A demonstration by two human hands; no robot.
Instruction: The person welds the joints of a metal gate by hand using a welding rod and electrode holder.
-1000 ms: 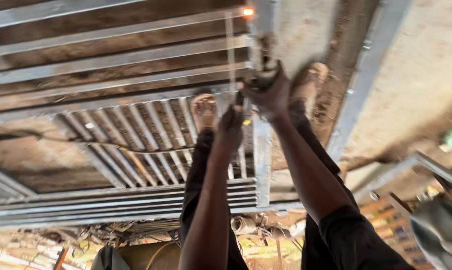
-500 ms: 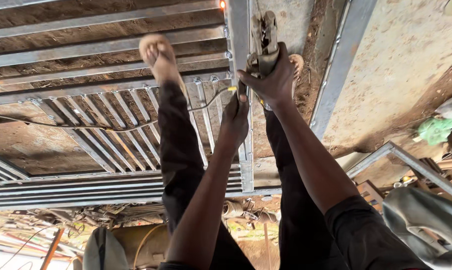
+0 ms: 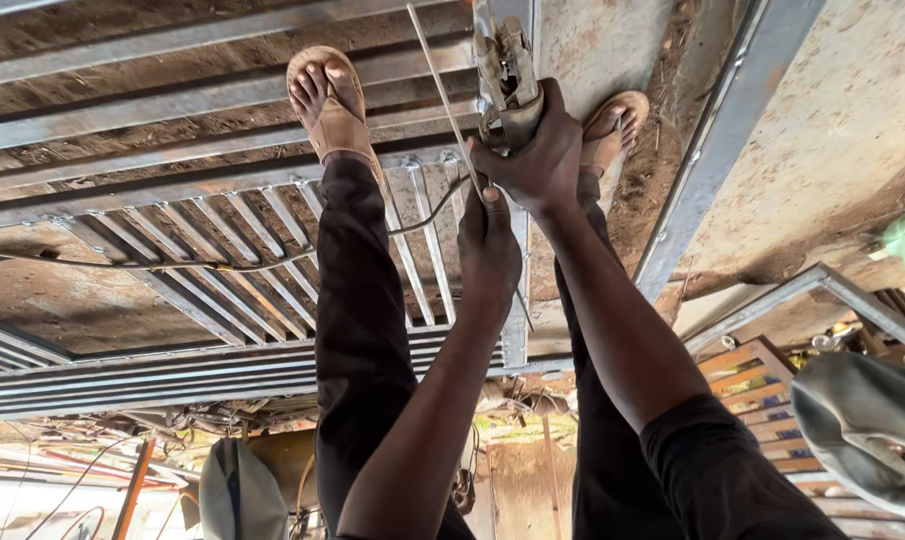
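Since the earlier frame both hands have come nearer the camera and the thin rod has swung into plain sight above them, while the sandalled left foot [image 3: 324, 100] keeps its place on the bars.

Largest here is the grey steel gate frame of flat bars and slanted slats [image 3: 222, 270], lying flat on bare earth beneath and to the left of the hands. A black cable [image 3: 272, 262] trails across it from the left toward the hands. Both black-trousered legs stand astride the upright bar just below the hands.

The right hand [image 3: 537, 160] is clenched around the grey metal electrode holder [image 3: 507, 75], which rises just beyond its knuckles. The left hand [image 3: 489, 250] sits directly under the right, touching it, closed around the holder's handle or cable end; which of the two cannot be told, since the right hand covers it.

Smallest is the thin straight grey welding rod [image 3: 442, 85]. It runs up and leftward away from the right hand, its long axis steeply tilted, its lower end apparently at the holder's clamp.

To do this well, the rod likely wants seating squarely in the clamp, with the lower hand bracing the holder against twist.
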